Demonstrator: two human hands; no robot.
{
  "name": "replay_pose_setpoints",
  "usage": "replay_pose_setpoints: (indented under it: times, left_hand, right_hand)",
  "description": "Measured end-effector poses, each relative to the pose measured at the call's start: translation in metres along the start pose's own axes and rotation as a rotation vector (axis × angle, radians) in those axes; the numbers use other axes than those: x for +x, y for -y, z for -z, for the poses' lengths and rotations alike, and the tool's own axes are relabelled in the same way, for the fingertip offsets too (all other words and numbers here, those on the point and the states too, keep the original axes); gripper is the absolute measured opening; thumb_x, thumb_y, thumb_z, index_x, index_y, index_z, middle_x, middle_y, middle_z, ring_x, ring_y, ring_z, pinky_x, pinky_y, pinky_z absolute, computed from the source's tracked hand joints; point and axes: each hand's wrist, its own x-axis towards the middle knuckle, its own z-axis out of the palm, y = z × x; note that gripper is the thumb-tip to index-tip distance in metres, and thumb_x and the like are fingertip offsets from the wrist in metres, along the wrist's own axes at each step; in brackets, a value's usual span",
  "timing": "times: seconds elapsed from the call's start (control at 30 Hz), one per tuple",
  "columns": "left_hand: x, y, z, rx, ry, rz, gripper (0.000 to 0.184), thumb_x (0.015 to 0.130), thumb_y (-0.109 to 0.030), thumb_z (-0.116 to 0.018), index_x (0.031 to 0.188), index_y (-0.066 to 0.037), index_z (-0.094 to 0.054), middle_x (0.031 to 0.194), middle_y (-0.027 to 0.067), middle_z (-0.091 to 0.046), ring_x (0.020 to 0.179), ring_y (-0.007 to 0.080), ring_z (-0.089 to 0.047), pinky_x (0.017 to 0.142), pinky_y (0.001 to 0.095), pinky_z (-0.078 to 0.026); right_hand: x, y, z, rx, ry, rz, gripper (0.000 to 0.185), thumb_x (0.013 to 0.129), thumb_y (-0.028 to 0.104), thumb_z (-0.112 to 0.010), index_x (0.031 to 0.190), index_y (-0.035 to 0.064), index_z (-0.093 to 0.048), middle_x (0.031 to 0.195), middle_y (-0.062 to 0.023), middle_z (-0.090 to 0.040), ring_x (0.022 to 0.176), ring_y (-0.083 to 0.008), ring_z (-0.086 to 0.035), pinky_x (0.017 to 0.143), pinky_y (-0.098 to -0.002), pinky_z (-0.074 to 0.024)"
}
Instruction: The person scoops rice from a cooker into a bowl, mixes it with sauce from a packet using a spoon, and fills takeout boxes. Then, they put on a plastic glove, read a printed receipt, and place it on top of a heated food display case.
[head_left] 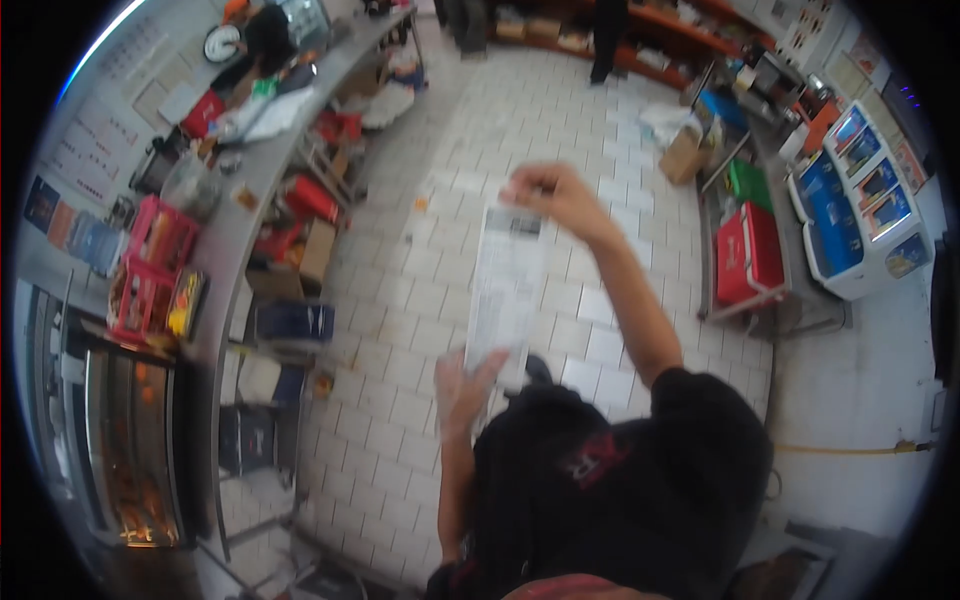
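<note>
A long white printed paper slip [503,290] with a dark block near its top hangs in front of me over the tiled floor. My right hand [548,197] pinches its top end, fingers bent together. At the lower end is my left hand [466,388], blurred, with the thumb apart from the other fingers and lying by the paper's bottom edge. Whether it grips the slip is not clear.
On the left runs a long metal counter [235,225] with pink baskets [155,245]. Cardboard boxes [312,250] sit beneath it. To the right stand a red cooler [748,255] and a white display unit [860,205]. People are at the back and far left.
</note>
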Motion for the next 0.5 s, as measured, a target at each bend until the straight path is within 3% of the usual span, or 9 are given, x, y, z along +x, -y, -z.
replay_pose_setpoints:
  times: [0.17, 0.27, 0.5]
  left_hand:
    - [-0.015, -0.008, -0.003, -0.484, 0.066, 0.081, 0.027, 0.086, -0.019, -0.077, 0.098, 0.004, -0.072, 0.084, 0.0068, -0.072, 0.071, 0.0094, -0.063, 0.064, 0.0259, -0.05]
    - [-0.025, -0.026, 0.006, -0.298, 0.074, 0.078, 0.023, 0.086, -0.014, -0.077, 0.1, 0.004, -0.072, 0.087, 0.0067, -0.073, 0.072, 0.0087, -0.064, 0.065, 0.0242, -0.05]
    - [-0.03, -0.007, -0.001, -0.376, 0.128, 0.038, 0.023, 0.087, -0.015, -0.076, 0.1, 0.003, -0.072, 0.087, 0.0072, -0.073, 0.073, 0.0091, -0.064, 0.064, 0.0244, -0.05]
  right_hand:
    - [-0.015, 0.029, 0.0, 0.124, 0.021, 0.02, 0.026, 0.089, 0.031, -0.073, 0.083, 0.0057, -0.072, 0.07, 0.0025, -0.064, 0.063, -0.005, -0.055, 0.057, -0.0215, -0.0403]
    - [-0.023, 0.038, 0.0, 0.082, 0.007, 0.01, 0.026, 0.089, 0.031, -0.073, 0.084, 0.0047, -0.073, 0.07, 0.0008, -0.066, 0.064, -0.0055, -0.058, 0.057, -0.0212, -0.0409]
    - [-0.036, 0.054, 0.007, -0.006, -0.031, 0.042, 0.026, 0.087, 0.031, -0.074, 0.082, 0.0055, -0.073, 0.069, 0.0027, -0.064, 0.062, -0.0037, -0.055, 0.056, -0.0195, -0.0386]
